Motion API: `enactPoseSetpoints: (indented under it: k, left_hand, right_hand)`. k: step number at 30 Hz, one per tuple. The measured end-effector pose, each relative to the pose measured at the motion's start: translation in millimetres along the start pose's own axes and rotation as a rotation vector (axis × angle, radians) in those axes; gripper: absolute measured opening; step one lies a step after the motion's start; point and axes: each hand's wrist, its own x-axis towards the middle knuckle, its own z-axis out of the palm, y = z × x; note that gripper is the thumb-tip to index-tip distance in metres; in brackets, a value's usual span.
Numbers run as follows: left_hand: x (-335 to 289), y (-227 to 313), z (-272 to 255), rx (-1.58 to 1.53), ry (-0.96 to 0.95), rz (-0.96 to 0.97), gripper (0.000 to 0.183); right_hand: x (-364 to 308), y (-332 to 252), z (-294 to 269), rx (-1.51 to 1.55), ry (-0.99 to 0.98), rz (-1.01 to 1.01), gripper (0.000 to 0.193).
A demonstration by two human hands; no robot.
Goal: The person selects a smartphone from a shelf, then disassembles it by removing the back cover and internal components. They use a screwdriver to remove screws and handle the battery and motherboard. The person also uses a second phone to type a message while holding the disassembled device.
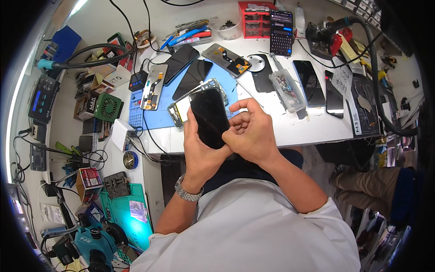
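Observation:
A black-screened smartphone (pixel 209 117) lies tilted in my left hand (pixel 202 156), which is wrapped around its lower left side with the thumb across the bottom end. My right hand (pixel 254 131) is at the phone's right edge, its thumb pressed to the lower right corner. The right fingers are bent, with the index finger raised away from the phone. Just beyond the phone, an opened phone frame (pixel 176 114) with exposed inner parts rests on the blue work mat (pixel 158 123). What lies behind the phone in my palm is hidden.
Loose display panels (pixel 154 86) and dark phones (pixel 180 63) lie on the mat. A clear tray of small tools (pixel 288 93) stands right of my hands, near another phone (pixel 310 83). Red drawers (pixel 256 22) stand behind. A teal microscope (pixel 97 245) is at lower left; a person's legs (pixel 367 190) show at right.

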Motion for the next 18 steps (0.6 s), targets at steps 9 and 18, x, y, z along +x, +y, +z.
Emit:
enactPoseSetpoints:
  k: [9, 18]
  left_hand:
    - [-1.7, 5.3, -7.1, 0.141, 0.007, 0.054, 0.114]
    - [-1.3, 11.1, -4.8, 0.111, 0.001, 0.016, 0.104]
  right_hand:
    - [0.0, 7.5, 7.8, 0.119, -0.001, -0.046, 0.058]
    - [2.2, 6.6, 8.0, 0.118, -0.040, 0.010, 0.056]
